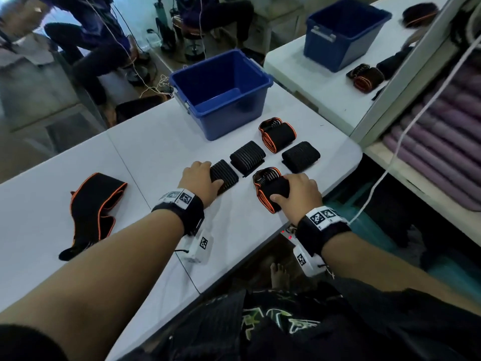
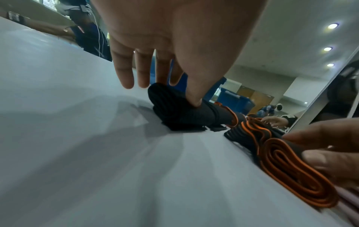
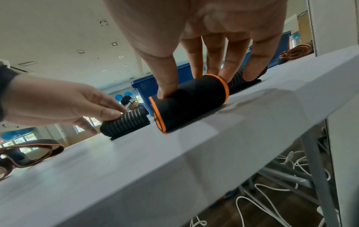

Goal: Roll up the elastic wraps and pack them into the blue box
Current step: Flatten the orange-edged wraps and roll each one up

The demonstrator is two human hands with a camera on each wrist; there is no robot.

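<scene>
The blue box (image 1: pixel 221 92) stands open at the table's far side, with nothing visible inside. Five rolled wraps lie in front of it. My left hand (image 1: pixel 207 178) grips the nearest grey-striped black roll (image 2: pixel 174 113), thumb on its near side and fingers over the far side. My right hand (image 3: pixel 186 84) grips an orange-edged black roll (image 3: pixel 190 104) that lies on the table near the front edge. Beyond them lie a second striped roll (image 1: pixel 247 157), another orange-edged roll (image 1: pixel 277 136) and a plain black roll (image 1: pixel 300 156). An unrolled orange-edged wrap (image 1: pixel 93 207) lies at the left.
The white table (image 1: pixel 156 152) ends just right of my right hand. A mirror (image 1: pixel 364 61) at the right edge reflects the box and rolls. People sit beyond the table's far side. White cables (image 3: pixel 281 192) hang under the table.
</scene>
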